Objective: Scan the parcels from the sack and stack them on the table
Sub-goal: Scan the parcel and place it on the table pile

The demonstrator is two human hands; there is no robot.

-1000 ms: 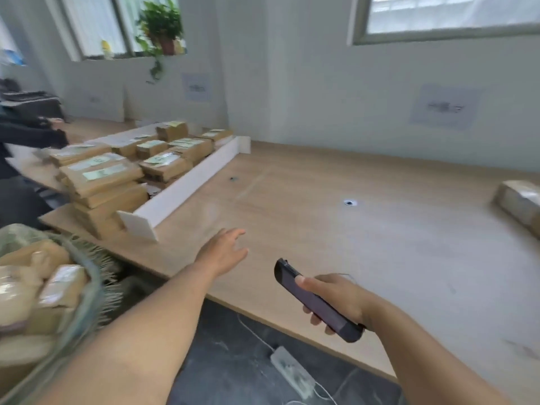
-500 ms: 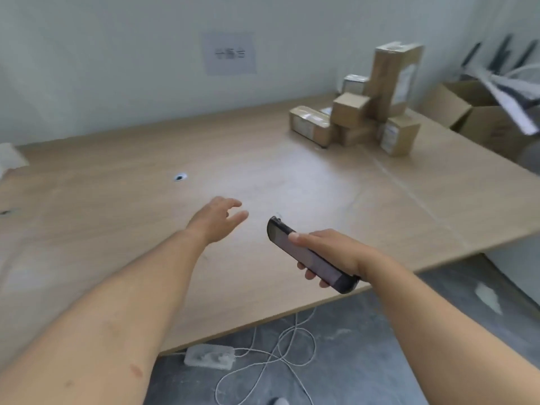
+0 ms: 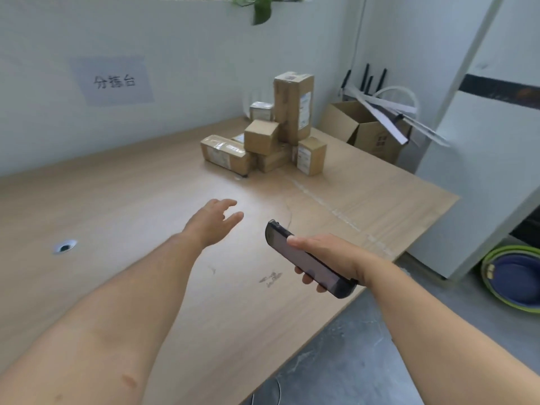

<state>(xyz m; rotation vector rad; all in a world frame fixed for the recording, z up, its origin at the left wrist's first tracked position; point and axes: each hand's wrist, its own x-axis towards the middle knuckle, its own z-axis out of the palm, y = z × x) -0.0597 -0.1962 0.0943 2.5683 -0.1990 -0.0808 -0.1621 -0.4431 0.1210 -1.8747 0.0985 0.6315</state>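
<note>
A pile of several brown cardboard parcels (image 3: 266, 141) stands at the far right of the wooden table (image 3: 131, 200), with one tall box (image 3: 293, 105) upright at the back. My left hand (image 3: 213, 220) hovers over the table's middle, fingers relaxed and spread, holding nothing. My right hand (image 3: 324, 255) grips a dark handheld scanner (image 3: 306, 261), its head pointing up and left toward the pile. The sack is out of view.
An open cardboard box (image 3: 368, 130) with white strips sticking out stands beyond the table's right corner. A white cabinet (image 3: 479, 159) rises at right, with stacked green and blue basins (image 3: 514, 279) on the floor beside it. A cable hole (image 3: 65, 247) sits in the tabletop at left.
My view has swung right, from the sack and the boxed stacks at left to the parcel pile at the right end. Both hands kept their pose, the scanner still held.
</note>
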